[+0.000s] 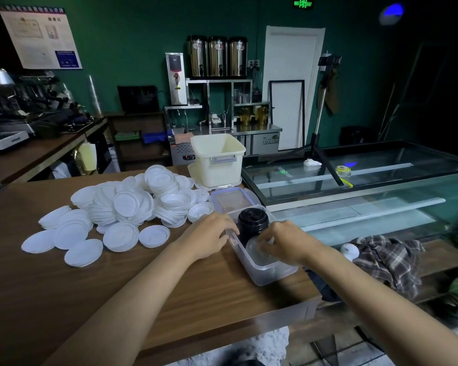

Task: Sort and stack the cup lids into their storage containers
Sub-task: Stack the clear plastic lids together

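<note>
A clear plastic container sits at the wooden table's right edge. Inside it stands a stack of black lids, and in front of that a stack of clear lids. My right hand reaches into the container and its fingers curl over the clear lids. My left hand rests on the container's left rim beside the black stack. A large heap of white lids covers the table to the left. A cream storage bin stands open behind.
The container's clear lid with blue clips lies behind it. A glass display case runs along the right. A plaid cloth lies on a bench at the right. The wooden table has bare surface near me.
</note>
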